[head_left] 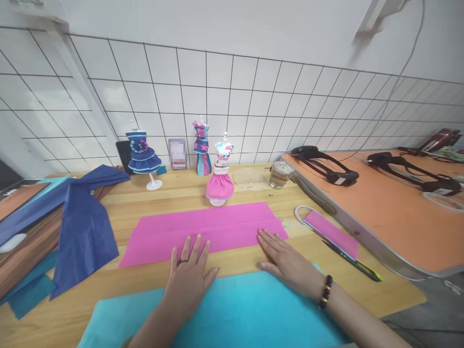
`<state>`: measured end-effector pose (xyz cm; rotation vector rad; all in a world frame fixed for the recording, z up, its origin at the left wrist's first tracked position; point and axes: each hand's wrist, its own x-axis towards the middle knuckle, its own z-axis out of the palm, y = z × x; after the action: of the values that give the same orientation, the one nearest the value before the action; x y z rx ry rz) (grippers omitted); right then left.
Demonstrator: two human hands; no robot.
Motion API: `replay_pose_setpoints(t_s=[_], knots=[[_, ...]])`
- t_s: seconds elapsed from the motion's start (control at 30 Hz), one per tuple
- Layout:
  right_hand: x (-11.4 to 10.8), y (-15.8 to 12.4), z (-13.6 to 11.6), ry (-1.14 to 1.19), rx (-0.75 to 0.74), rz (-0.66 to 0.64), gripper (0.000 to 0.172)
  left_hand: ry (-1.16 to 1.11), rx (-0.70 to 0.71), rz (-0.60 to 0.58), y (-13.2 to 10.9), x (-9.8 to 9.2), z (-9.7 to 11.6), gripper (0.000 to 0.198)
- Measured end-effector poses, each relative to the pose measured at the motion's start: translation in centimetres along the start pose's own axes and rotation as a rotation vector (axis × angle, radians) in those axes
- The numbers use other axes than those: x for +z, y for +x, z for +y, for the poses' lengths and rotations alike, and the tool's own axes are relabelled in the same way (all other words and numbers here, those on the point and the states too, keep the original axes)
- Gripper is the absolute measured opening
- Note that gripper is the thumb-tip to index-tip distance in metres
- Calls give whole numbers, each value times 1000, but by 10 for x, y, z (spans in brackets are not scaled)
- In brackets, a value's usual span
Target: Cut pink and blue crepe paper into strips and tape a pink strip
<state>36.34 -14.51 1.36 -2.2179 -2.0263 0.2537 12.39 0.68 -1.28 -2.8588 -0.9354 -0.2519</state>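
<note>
A long pink cloth (203, 232) lies flat across the wooden table, with a crease or fold line running along its length. My left hand (190, 275) rests palm down with fingers spread, its fingertips on the cloth's near edge. On the cloth's right end lie the fingers of my right hand (284, 256), stretched out flat; a beaded bracelet circles that wrist. Neither hand grips anything. Below both hands a turquoise cloth (250, 309) covers the table's near side, partly hidden under my forearms.
Three small dress forms, one in a pink skirt (220, 187), stand behind. A glass (281, 174) is at back right. Scissors (351, 260) lie right, beside a pink strip (333, 232). Folded fabrics (87, 232) are piled left. An orange table (391, 212) with black headsets adjoins.
</note>
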Motion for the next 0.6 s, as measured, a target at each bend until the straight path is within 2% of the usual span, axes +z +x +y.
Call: replay_pose_setpoints(t_s=[0.17,0.33,0.43,0.6], knots=[[-3,-19,31,-36,115,17,66,13,7,-5,0,0,0,55],[-8,-20,32,-66,151,31,64,14,19,-2,0,0,-1,55],[-20,-8,26,-88,139,105,53,11,20,0,-1,1,-1,55],[-37,35,25,-61,-10,272,34,5,2,7,-1,2,0,54]])
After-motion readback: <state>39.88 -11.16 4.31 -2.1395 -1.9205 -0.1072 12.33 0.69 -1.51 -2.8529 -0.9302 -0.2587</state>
